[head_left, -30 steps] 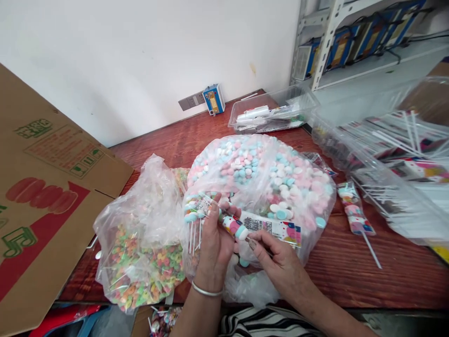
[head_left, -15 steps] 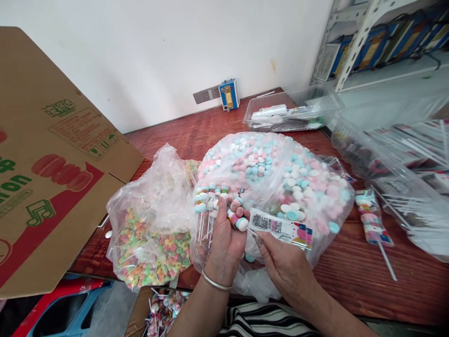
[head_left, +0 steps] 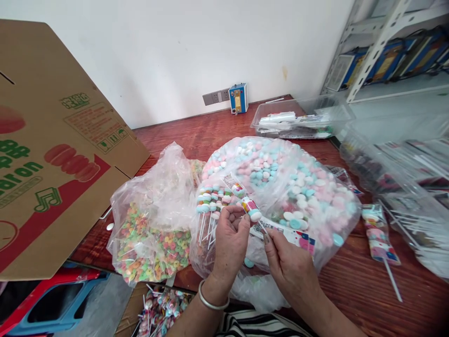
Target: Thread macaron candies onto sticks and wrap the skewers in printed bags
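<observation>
Over the big bag of candies, a lollipop of stacked candies [head_left: 249, 206] is partly inside a clear printed wrapper and slants toward me. My left hand [head_left: 229, 243], with a bracelet on its wrist, is closed on its candy end, thumb near the lowest white candy. The thumb and fingers of my right hand [head_left: 291, 262] pinch its white stick. Flat printed wrappers [head_left: 298, 236] lie just beyond my right hand. Left of my left hand, several unwrapped candy sticks [head_left: 210, 201] rest in a row on the large clear bag of pastel candies [head_left: 315, 192].
A bag of ring candies [head_left: 154, 248] lies left, beside a large cardboard box [head_left: 80, 135]. A wrapped lollipop [head_left: 380, 238] and clear bins [head_left: 301, 110] are right and behind. A small blue device [head_left: 238, 98] stands by the wall. Wrapped lollipops [head_left: 164, 306] fill a box below the table edge.
The candies, loosely in my left fingers before, are now inside a printed wrapper that sticks out past my left hand. My right hand still pinches the stick. The view has shifted slightly left.
</observation>
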The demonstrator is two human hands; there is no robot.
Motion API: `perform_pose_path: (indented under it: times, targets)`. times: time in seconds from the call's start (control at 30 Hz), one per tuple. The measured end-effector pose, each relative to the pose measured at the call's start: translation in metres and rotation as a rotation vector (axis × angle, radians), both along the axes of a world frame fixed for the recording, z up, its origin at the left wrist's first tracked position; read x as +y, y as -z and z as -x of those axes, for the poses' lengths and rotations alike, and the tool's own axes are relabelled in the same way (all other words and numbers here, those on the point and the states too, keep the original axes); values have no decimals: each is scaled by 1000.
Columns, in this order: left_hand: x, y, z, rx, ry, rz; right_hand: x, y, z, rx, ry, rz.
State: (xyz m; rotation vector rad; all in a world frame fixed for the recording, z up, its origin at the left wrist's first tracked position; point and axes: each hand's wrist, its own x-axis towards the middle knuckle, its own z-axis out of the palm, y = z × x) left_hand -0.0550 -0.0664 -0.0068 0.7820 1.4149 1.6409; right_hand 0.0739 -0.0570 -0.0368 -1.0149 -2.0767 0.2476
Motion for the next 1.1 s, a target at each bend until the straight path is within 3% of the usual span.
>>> perform_pose_path:
  times: [0.17,0.3,0.5,0.67,0.9,0.97,1.1]
  targets:
    - [1,-3,4,257,15,83,-2,3,-1,-69,49,-190]
    - [2,-5,6,342,16,132,-1,1,-2,-88,51,-207]
    - [3,-6,8,-106,38,133,-5,0,-1,-22,7,-59]
    - [5,-10,12,-483,76,82,-5,0,-3,15,-41,-23]
    - [24,-21,28,-858,-15,-68,-8,1,-5,75,-241,163]
    - [28,-23,28,-945,-35,-87,-8,3,-6,62,-190,135]
    - [32,-25,22,-1072,-51,-57,-4,7,-11,-56,-88,-156]
